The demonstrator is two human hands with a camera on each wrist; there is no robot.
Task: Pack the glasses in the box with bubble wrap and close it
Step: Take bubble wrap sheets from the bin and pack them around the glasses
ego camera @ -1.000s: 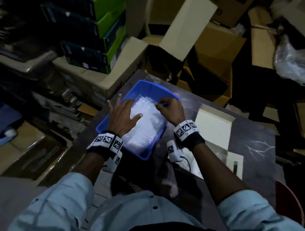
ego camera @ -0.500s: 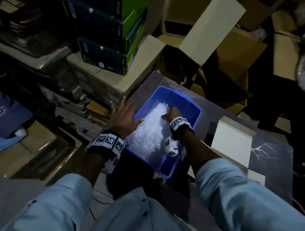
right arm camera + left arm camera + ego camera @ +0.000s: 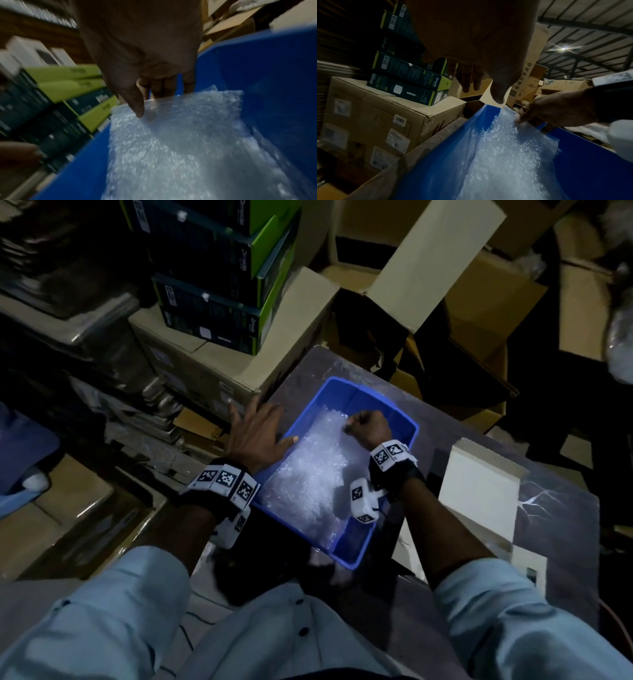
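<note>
A blue plastic box (image 3: 397,419) stands on the dark table, lined with a sheet of bubble wrap (image 3: 308,481). My left hand (image 3: 260,426) lies flat with spread fingers over the box's left rim, its thumb touching the wrap. My right hand (image 3: 349,424) is inside the box and pinches the wrap's far edge. The right wrist view shows the thumb and fingers (image 3: 139,108) on either side of the bubble wrap (image 3: 180,142), against the blue wall (image 3: 265,81). The left wrist view shows the right hand (image 3: 553,113) gripping the wrap (image 3: 505,155). No glasses are visible.
A white carton (image 3: 479,491) lies on the table (image 3: 565,542) right of the blue box. Green-and-black product boxes (image 3: 212,302) are stacked on a cardboard carton (image 3: 212,371) just left of the table. Open cardboard boxes (image 3: 479,320) stand behind it.
My right hand moved from the box's right rim into the box and took hold of the wrap's far edge. My left hand slid off the wrap onto the left rim.
</note>
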